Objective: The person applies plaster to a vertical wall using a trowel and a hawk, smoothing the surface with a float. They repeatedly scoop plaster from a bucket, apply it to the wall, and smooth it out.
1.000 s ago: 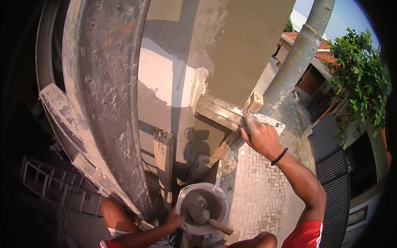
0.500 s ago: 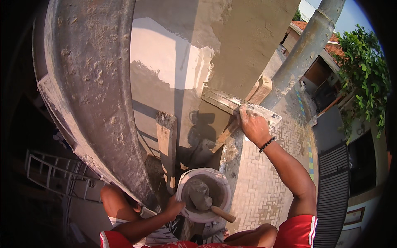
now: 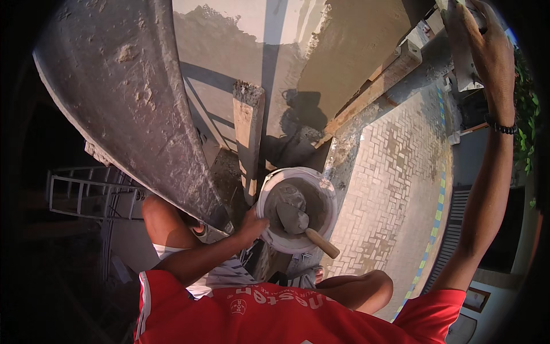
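Paving (image 3: 381,192) flanks the bucket (image 3: 330,200); the nearer left hand (image 3: 252,225) clamps its rim, trowel (image 3: 293,218) slanting rightward from those fingers; the right hand (image 3: 491,60) grips a float (image 3: 463,64).

Two hands can be counted: one left hand (image 3: 251,225) just below centre and one right hand (image 3: 487,49) at the upper right. One bucket (image 3: 330,203) is seen near the centre, with one trowel (image 3: 312,234) in it. One flat board (image 3: 463,66) is held at the upper right. Two timbers are shown above the bucket: one plank (image 3: 248,126) and one slanting beam (image 3: 366,94). One bracelet (image 3: 500,125), one red shirt (image 3: 275,315) and two bare knees (image 3: 379,284) are also visible.
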`<act>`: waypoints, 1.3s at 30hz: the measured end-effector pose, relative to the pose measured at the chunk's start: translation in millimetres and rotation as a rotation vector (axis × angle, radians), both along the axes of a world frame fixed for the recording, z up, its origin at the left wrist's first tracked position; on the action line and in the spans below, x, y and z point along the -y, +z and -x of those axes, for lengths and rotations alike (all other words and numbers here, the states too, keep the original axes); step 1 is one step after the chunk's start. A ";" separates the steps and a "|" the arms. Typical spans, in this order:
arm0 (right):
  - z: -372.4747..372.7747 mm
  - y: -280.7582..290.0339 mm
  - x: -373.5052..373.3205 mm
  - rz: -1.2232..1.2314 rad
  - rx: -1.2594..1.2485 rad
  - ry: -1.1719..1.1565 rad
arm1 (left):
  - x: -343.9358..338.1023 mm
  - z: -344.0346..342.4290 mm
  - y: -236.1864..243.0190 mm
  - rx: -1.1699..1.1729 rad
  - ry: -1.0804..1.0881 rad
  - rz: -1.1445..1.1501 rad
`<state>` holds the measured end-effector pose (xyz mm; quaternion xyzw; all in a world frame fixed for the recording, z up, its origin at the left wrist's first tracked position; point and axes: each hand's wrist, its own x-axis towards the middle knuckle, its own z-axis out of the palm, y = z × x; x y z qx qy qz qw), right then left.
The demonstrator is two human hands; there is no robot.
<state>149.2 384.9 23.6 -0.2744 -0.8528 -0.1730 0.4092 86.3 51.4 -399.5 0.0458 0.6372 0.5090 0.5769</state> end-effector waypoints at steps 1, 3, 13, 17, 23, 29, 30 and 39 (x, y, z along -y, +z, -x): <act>10.2 -8.3 -2.9 0.014 0.008 -0.001 | 4.2 3.7 1.7 -0.027 0.016 0.020; 17.1 -56.3 -50.3 -0.165 0.169 0.068 | 14.8 6.1 1.6 -0.061 0.046 0.035; -31.2 -262.4 -15.2 0.293 0.848 0.056 | -2.7 10.1 12.8 -0.065 0.053 0.015; -27.3 -150.3 9.3 0.187 0.454 0.083 | 0.9 7.2 11.8 -0.108 0.046 -0.046; -5.8 -12.9 -20.8 -0.101 0.105 0.071 | 12.8 1.5 -4.6 -0.070 0.066 -0.041; 5.2 -140.0 -35.0 -0.005 0.387 -0.024 | 6.9 3.3 -1.9 -0.127 0.028 -0.002; 5.1 -169.5 -32.2 0.055 0.476 -0.031 | 6.3 3.0 -7.0 -0.120 0.040 -0.011; -20.7 -290.3 -5.2 0.512 0.754 0.165 | 9.6 20.9 -50.9 -0.310 -0.012 -0.265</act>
